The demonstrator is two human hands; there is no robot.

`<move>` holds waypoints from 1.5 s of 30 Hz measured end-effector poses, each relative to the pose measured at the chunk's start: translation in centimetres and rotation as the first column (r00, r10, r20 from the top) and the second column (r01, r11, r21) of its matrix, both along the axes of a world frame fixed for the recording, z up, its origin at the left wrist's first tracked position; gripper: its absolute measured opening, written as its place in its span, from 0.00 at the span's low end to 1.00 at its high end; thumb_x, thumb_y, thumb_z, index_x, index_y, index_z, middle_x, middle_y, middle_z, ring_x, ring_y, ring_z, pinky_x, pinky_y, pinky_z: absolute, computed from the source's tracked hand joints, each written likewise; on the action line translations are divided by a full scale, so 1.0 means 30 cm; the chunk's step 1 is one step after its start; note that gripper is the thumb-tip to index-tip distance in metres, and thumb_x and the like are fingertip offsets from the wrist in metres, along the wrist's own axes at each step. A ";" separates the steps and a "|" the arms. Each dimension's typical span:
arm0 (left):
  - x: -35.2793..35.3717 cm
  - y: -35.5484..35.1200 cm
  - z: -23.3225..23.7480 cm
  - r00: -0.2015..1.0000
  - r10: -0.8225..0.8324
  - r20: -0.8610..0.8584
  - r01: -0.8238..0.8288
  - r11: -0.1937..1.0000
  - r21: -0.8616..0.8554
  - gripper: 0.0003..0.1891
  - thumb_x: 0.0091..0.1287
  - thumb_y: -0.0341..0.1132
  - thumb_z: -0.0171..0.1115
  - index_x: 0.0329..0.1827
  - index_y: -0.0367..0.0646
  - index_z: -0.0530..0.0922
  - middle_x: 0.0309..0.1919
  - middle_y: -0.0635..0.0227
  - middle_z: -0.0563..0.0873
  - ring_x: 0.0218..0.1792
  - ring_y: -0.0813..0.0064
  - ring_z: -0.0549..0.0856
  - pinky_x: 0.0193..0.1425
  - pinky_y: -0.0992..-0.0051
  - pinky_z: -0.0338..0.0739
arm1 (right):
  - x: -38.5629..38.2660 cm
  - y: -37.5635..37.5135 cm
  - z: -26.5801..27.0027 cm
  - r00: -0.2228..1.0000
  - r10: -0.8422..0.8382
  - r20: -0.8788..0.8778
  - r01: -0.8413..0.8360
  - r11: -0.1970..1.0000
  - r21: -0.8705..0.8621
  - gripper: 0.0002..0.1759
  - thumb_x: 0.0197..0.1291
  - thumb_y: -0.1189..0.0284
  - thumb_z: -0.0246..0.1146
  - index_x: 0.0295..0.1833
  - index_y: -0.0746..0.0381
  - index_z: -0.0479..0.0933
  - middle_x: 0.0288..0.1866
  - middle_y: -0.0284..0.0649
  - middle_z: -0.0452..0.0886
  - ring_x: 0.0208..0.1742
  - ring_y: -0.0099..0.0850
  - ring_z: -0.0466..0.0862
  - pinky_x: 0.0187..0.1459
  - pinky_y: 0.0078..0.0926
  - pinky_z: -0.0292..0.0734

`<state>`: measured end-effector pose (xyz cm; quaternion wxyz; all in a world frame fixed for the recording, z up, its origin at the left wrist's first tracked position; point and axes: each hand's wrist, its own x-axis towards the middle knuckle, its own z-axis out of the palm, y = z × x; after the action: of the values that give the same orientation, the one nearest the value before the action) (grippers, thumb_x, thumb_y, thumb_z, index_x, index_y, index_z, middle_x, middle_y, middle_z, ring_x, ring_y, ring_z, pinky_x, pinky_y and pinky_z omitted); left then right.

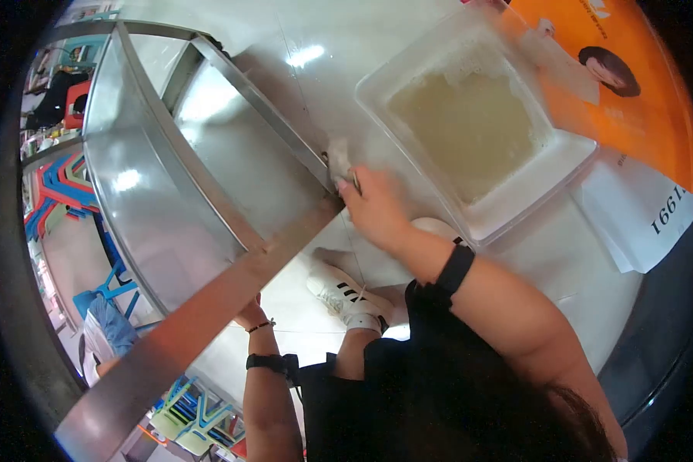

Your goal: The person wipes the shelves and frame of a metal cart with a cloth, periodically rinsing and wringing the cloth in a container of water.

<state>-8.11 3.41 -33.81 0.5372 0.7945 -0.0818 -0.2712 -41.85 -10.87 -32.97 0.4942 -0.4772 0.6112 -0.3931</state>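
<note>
My right hand (373, 204) is closed at the end of a stainless steel frame (231, 277), by its corner. A small greyish, blurred thing (339, 158) shows at the fingertips; what it is I cannot make out. Beneath the frame's long near bar, my left hand (251, 313) is mostly hidden, so its fingers do not show clearly. Shiny metal panels (239, 146) fill the frame's inside. To the right of my right hand, a translucent white plastic tub (508, 219) holds cloudy, yellowish water (466, 127).
An orange printed poster (654, 100) and a white sheet (631, 208) with printed digits lie beyond the tub. My white shoe (343, 292) stands on the pale tiled floor (339, 46). Colourful stools (192, 420) and a seated person's leg (112, 327) show at left.
</note>
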 end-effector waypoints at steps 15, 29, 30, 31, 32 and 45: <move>-0.081 -0.062 0.151 0.956 -0.199 0.214 0.159 0.969 0.190 0.24 0.52 0.31 0.57 0.51 0.36 0.60 0.45 0.59 0.71 0.42 0.66 0.74 0.42 0.68 0.71 | 0.048 0.116 0.052 0.928 0.322 0.186 -0.366 0.880 0.303 0.14 0.53 0.65 0.46 0.39 0.64 0.58 0.29 0.58 0.72 0.33 0.54 0.72 0.36 0.46 0.64; -0.460 0.043 0.360 0.511 -0.860 0.018 0.858 0.511 0.061 0.45 0.38 0.41 0.69 0.58 0.42 0.51 0.57 0.60 0.58 0.53 0.66 0.64 0.56 0.68 0.58 | 0.147 0.180 -0.001 0.706 0.697 0.124 -0.703 0.668 0.245 0.15 0.52 0.64 0.47 0.39 0.64 0.59 0.30 0.55 0.72 0.34 0.49 0.73 0.37 0.42 0.66; -0.491 0.024 0.375 0.537 -0.844 -0.012 0.843 0.537 -0.039 0.48 0.35 0.42 0.70 0.59 0.42 0.50 0.57 0.60 0.57 0.54 0.66 0.63 0.57 0.67 0.56 | 0.147 0.181 0.000 0.696 0.709 0.114 -0.711 0.658 0.248 0.15 0.52 0.63 0.47 0.39 0.64 0.60 0.29 0.54 0.73 0.34 0.49 0.73 0.36 0.42 0.66; -0.513 0.004 0.388 0.520 -0.854 -0.001 0.853 0.519 -0.059 0.45 0.35 0.43 0.70 0.57 0.42 0.54 0.56 0.57 0.59 0.55 0.65 0.62 0.59 0.67 0.53 | 0.147 0.184 0.000 0.684 0.722 0.103 -0.721 0.647 0.250 0.15 0.53 0.63 0.47 0.39 0.64 0.60 0.29 0.54 0.73 0.34 0.49 0.73 0.36 0.42 0.66; -0.515 -0.003 0.387 0.524 -0.852 -0.003 0.850 0.523 -0.060 0.45 0.35 0.43 0.70 0.57 0.42 0.54 0.56 0.57 0.59 0.55 0.65 0.62 0.59 0.67 0.53 | 0.150 0.189 -0.003 0.681 0.725 0.103 -0.723 0.643 0.252 0.15 0.53 0.63 0.47 0.39 0.64 0.60 0.29 0.54 0.73 0.34 0.49 0.73 0.36 0.42 0.66; -0.518 -0.111 0.392 0.405 -0.835 0.372 0.908 0.417 -0.054 0.11 0.49 0.30 0.59 0.29 0.42 0.65 0.28 0.61 0.76 0.37 0.63 0.76 0.46 0.63 0.67 | 0.161 0.194 -0.031 0.751 0.627 0.207 -0.660 0.715 0.231 0.15 0.51 0.64 0.49 0.40 0.64 0.61 0.30 0.54 0.73 0.35 0.49 0.73 0.37 0.41 0.66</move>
<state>-23.65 0.09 -22.05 0.3898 0.5882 -0.5972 -0.3815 -37.01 -5.06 -33.89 0.6983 -0.5590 0.4281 -0.1289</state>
